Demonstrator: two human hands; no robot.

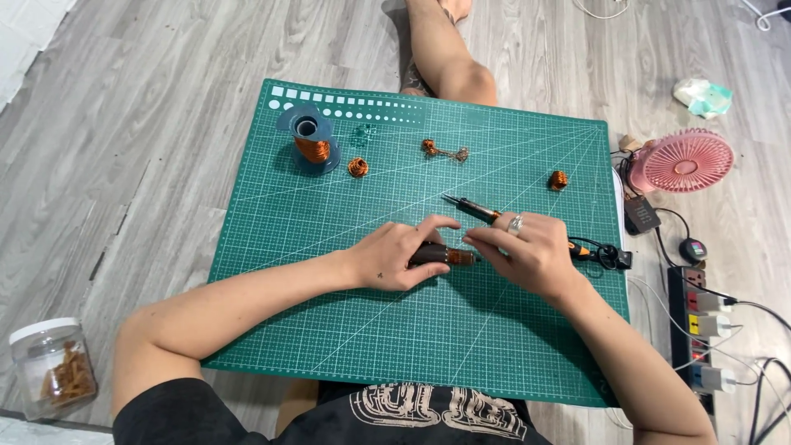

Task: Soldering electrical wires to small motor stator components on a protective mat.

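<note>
Fingers (437, 224) of the left hand (395, 257) wrap around a dark rod wound with copper wire (449, 257), and the right hand (531, 251) pinches its coiled end, both low over the green cutting mat (329, 330) on the floor. Looks partway done: three small finished coils (358, 167) sit up top, while the spool (310, 142) has shiny wire left. A slim soldering iron (474, 209) lies just beyond the knuckles, untouched.

Sitting on grey wood-plank floor (165, 99), even light. Green cutting mat (412, 346) before me. Far right: pink fan (688, 161), crumpled tissue (703, 96). Near right: power strip (700, 330) with plugs, cables. Near left: clear jar (53, 368).
</note>
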